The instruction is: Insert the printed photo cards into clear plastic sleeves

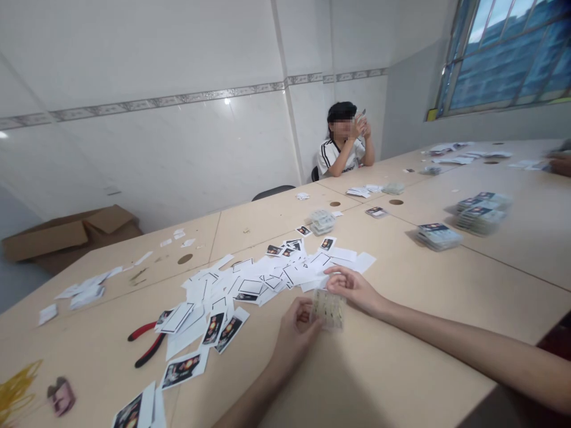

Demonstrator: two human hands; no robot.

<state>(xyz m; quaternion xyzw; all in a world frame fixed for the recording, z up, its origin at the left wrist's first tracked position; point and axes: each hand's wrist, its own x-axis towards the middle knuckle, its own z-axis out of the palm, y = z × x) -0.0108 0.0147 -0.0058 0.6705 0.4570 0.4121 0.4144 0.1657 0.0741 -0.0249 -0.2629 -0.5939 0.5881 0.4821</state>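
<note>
As left hand [294, 336] and right hand [352, 289] hold it, clear tray [329, 309]

Paper slips [250, 279] on the tan table [401, 368]: white, with black-outlined rectangles. Beside the slips: pliers [147, 345], red-and-black handles. Farther left of the slips: yellow rubber bands [16, 389].

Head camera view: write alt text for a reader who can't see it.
The left hand and right hand touch a clear plastic blister tray on a beige table, beside scattered white printed paper cards and red-handled pliers. Across the table, a seated co-worker in a white shirt raises both hands.
</note>
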